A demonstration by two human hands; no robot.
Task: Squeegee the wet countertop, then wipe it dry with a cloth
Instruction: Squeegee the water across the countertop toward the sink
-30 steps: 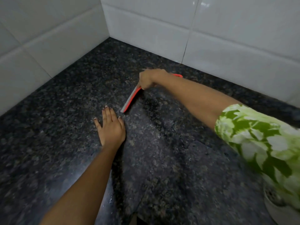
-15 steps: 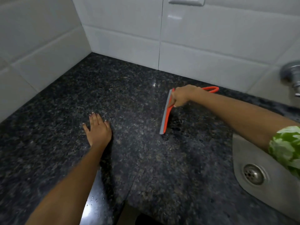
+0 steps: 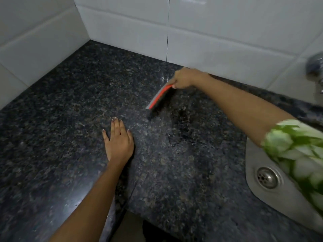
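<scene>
Nearest the camera, the front edge of the dark speckled countertop (image 3: 174, 180) runs across the bottom, with a notch in it below the left forearm. The sink (image 3: 258, 194) serves as landmark: it sits at the counter's right side, steel, with a round drain (image 3: 267, 177) in view and its far part hidden under a green-and-white sleeve (image 3: 300, 154).

Left of the sink, well apart from it, the left hand (image 3: 118, 142) lies flat on the stone, palm down, fingers straight and close together, gripping nothing. Its forearm runs back to the bottom edge.

Between that hand and the sink, a little farther back, a wet patch (image 3: 181, 126) darkens the counter, with scattered droplets around it.

Farther back and left of the sink, the squeegee (image 3: 158, 98) stands with its lower end at the stone, just beyond the wet patch; it is slanted, red body with a grey blade edge, somewhat blurred. The right hand (image 3: 184, 79) is closed tight around its upper end, and the right arm stretches from the sleeve over the sink's near-left rim toward it. Whether the whole blade touches the counter cannot be told.

Behind the sink at the right edge, part of a metal tap (image 3: 314, 64) shows, blurred. Farthest off, white tiles (image 3: 131, 27) cover both walls, which meet in a corner far left of the sink.
</scene>
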